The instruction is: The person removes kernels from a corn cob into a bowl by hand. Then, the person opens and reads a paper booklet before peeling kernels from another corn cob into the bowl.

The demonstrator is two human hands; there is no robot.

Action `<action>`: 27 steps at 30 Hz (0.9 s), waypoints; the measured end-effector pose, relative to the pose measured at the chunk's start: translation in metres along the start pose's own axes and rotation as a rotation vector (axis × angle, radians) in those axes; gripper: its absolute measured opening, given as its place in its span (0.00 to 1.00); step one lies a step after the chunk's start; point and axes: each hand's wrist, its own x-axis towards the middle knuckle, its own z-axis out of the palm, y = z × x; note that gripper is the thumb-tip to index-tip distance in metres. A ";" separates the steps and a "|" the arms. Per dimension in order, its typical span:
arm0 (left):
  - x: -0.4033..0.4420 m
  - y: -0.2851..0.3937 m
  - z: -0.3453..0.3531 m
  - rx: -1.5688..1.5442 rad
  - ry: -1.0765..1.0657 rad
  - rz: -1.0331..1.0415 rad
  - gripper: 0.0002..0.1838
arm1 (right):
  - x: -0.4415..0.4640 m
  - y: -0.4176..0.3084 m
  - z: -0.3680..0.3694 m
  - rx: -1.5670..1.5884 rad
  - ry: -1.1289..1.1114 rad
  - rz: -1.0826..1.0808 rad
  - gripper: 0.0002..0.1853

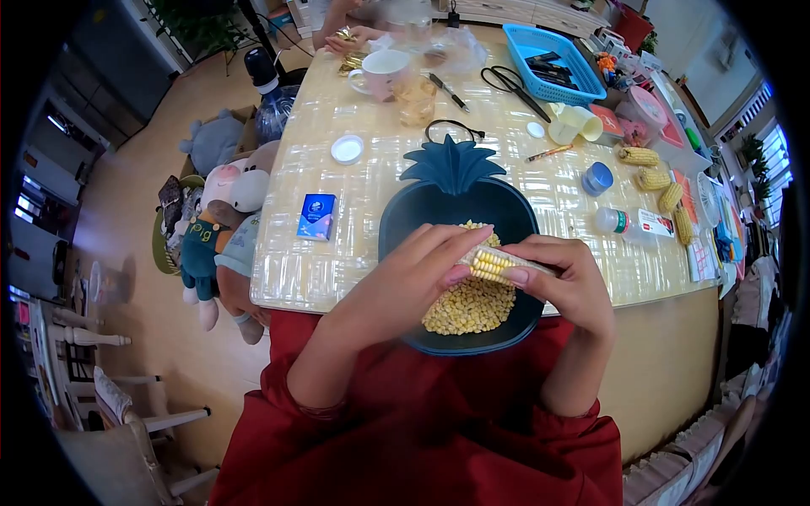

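Through the head camera I monitor a rectangular table with a glossy cream-and-yellow woven pattern [283, 274]. The task item, a pale yellow ear of corn with kernels in rows [489, 264], is held above the dark teal pineapple-shaped bowl [403, 211] at the middle of the table's near edge; the front of the bowl extends past that edge. The left hand [440, 253] has its fingers closed around the left end of the ear. The right hand [567, 268] grips the opposite end, thumb laid on the kernel rows; I cannot tell how its hidden fingertips are set. Loose yellow corn kernels [471, 310] cover the bowl floor beneath both hands. Toward the left edge I locate a small blue rectangular packet [316, 217] and, farther back, a round white plastic lid [347, 150]. Near the far edge stands a white handled mug [386, 71]; another person's hand [361, 37] is just beyond it. The far right corner carries a light blue perforated plastic basket [584, 97], with black-handled scissors [516, 91] just beside it. Four yellow ears of corn [653, 179] lie along the right edge; inward of them I register a blue-capped round jar [597, 179] and a white-capped bottle with a green band [613, 221].
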 end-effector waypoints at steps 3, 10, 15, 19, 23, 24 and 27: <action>-0.001 0.000 0.000 0.001 0.011 0.008 0.24 | 0.000 -0.002 0.001 0.053 -0.010 0.048 0.17; 0.000 -0.001 0.007 0.075 0.028 -0.023 0.24 | 0.003 0.004 -0.001 0.049 -0.007 0.061 0.16; 0.001 0.005 0.004 0.084 0.025 -0.063 0.26 | 0.003 0.006 -0.001 0.024 -0.004 0.064 0.16; 0.002 -0.001 0.002 0.082 0.018 -0.018 0.23 | 0.003 0.005 0.000 0.037 -0.015 0.050 0.16; 0.001 -0.004 0.004 0.058 0.025 0.008 0.21 | 0.003 0.005 0.000 0.050 -0.021 0.058 0.16; 0.001 -0.003 0.004 0.048 0.023 0.008 0.20 | 0.002 0.004 -0.001 0.051 -0.022 0.059 0.16; 0.001 -0.003 0.003 -0.011 -0.004 -0.003 0.19 | 0.002 0.004 -0.002 0.053 -0.027 0.034 0.16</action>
